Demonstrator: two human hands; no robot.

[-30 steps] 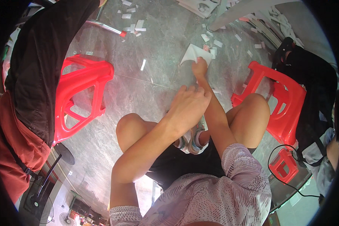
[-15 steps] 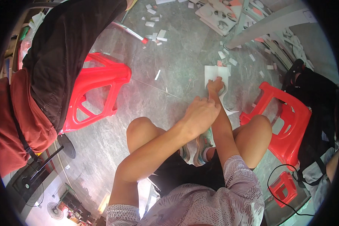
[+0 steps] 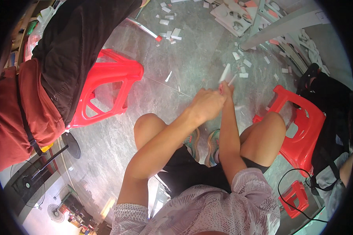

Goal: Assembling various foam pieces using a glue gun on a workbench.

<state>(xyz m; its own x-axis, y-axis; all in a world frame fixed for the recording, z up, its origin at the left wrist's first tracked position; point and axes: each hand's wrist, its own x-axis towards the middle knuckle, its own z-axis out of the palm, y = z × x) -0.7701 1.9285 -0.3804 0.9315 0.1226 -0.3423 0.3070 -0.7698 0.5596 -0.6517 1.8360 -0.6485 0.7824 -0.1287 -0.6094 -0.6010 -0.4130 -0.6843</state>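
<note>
My right hand (image 3: 226,90) is closed on a white flat piece (image 3: 225,73), perhaps foam board, which shows nearly edge-on as narrow strips beyond the fingers. Right up against it on the left, my left hand (image 3: 208,103) is curled with its knuckles up. Its fingertips are hidden, so what they grip cannot be made out. Both hands meet in front of my knees, above the grey floor (image 3: 153,98).
Small white offcuts (image 3: 175,34) litter the far floor, near cut-out sheets (image 3: 231,19) by a grey metal leg (image 3: 282,29). Red plastic stools stand left (image 3: 119,72) and right (image 3: 302,129). Another person in dark trousers (image 3: 72,51) is close on the left.
The white piece has turned from showing its broad face to nearly edge-on. My right hand has drawn slightly nearer, and my left hand has shifted from over the right wrist to beside its fingers.
</note>
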